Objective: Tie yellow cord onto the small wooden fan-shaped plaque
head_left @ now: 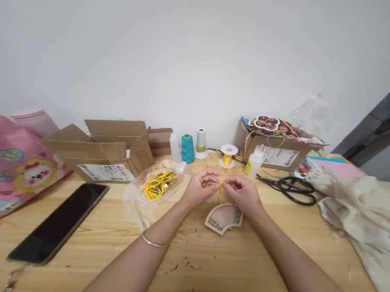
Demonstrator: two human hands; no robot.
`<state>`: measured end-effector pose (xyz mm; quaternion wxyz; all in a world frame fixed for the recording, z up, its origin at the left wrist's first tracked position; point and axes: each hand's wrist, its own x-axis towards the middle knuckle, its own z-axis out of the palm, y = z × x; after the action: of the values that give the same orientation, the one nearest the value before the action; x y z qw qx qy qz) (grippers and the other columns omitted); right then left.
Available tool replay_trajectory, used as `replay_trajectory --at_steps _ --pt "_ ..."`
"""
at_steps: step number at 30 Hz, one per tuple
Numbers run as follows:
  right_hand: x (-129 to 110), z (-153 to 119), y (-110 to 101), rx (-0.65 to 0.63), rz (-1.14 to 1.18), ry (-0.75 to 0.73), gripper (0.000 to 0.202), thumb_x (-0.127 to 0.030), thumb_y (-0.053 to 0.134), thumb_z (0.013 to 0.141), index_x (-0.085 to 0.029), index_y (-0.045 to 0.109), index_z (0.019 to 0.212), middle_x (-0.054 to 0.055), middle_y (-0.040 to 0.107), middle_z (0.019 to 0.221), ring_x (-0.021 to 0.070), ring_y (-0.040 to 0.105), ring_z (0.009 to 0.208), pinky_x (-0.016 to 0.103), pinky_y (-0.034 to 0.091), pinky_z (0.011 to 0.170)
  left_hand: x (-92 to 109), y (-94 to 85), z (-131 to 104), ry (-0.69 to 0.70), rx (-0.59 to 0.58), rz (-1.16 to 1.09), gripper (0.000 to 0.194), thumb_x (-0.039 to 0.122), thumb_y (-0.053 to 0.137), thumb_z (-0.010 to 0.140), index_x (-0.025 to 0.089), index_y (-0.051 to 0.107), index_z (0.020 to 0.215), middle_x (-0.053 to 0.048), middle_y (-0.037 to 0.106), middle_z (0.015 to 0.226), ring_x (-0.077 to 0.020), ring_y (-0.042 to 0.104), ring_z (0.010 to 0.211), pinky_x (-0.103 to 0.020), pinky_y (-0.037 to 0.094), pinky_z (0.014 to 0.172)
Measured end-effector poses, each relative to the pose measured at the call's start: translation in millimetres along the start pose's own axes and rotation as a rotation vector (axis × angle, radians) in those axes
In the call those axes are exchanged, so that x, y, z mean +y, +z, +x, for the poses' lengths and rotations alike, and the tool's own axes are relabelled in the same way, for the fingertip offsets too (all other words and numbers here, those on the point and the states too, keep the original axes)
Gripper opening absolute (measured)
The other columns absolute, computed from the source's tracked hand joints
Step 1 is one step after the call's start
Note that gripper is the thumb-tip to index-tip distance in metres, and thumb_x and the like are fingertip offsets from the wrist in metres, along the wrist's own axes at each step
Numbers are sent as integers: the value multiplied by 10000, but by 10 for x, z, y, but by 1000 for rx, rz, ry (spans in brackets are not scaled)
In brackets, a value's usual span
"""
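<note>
Fingertips of my left hand (204, 186) and my right hand (242, 194) meet over the table, both pinching a thin yellow cord (220, 195). The cord runs down from between them to a fan-shaped wooden piece (224, 217) with cut-out lattice at its two ends. That piece lies at or just above the tabletop, partly behind my right wrist. A silver bangle (154, 243) circles my left forearm. Left of my left hand, a clear plastic bag (137, 205) holds a bundle of yellow cord (158, 185).
Behind my hands stand a teal thread cone (188, 149), a yellow cord spool (227, 158) and a small bottle (253, 164). Black scissors (292, 188) and beige cloth (373, 219) lie right. An open carton (107, 153), phone (60, 224) and pink bag (6, 172) occupy the left; a filled box (277, 152) stands at the back.
</note>
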<state>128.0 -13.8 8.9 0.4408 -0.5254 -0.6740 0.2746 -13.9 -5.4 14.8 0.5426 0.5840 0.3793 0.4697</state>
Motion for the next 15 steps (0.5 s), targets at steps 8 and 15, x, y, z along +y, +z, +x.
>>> replay_trajectory --at_steps 8,15 --pt "-12 9 12 -21 172 42 181 -304 525 628 -134 557 682 20 565 597 90 464 497 212 375 470 -46 -7 4 9 -31 -14 334 180 629 548 156 491 851 5 563 693 -82 524 656 -202 397 632" --pt "-9 1 -2 24 40 -66 119 -261 511 640 -160 552 689 11 554 616 89 449 511 213 380 492 -35 -12 13 -2 -9 -23 325 177 633 535 153 505 832 8 575 673 -87 532 641 -214 400 637"
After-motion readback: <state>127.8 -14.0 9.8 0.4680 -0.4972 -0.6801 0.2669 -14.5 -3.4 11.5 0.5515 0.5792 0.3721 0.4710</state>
